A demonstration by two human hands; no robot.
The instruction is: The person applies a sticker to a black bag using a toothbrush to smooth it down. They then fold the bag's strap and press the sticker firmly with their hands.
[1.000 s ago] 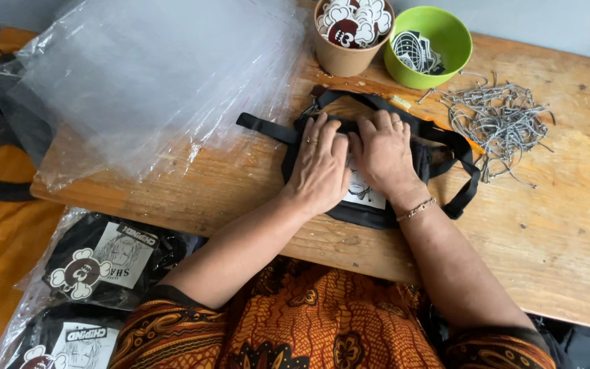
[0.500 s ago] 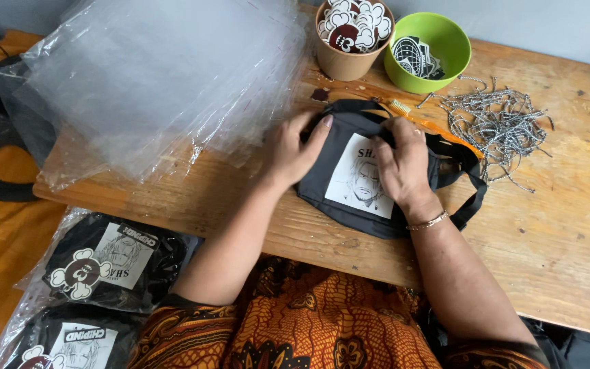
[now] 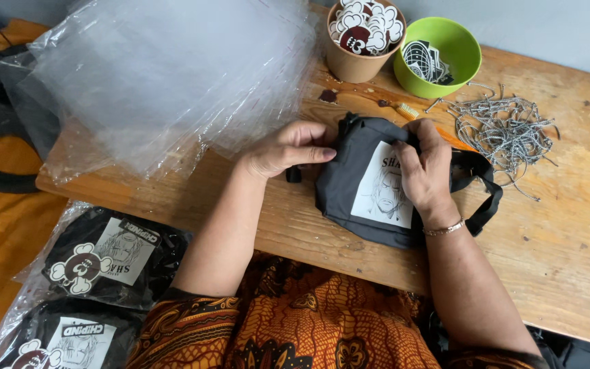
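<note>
Here the left hand [image 3: 288, 147] lies palm down with its fingers pinched shut on the left edge of the black pouch [image 3: 370, 184], while the right hand [image 3: 423, 167] curls over the pouch's top right, fingers closed on the fabric beside the white printed label [image 3: 384, 186]. The pouch rests on the wooden table [image 3: 568, 239], between both hands.

Half a second ago the pouch lay flatter and wider; now it is folded narrower and bunched, and the left hand has slid to its side.

Left of the grip lies a heap of clear plastic bags [image 3: 165, 75]. Beyond it stand a tan cup of stickers [image 3: 363, 37] and a green bowl [image 3: 445, 51]; right of it, metal ball chains [image 3: 507, 130]. Below left, bagged black pouches [image 3: 104, 256] carry white labels.
</note>
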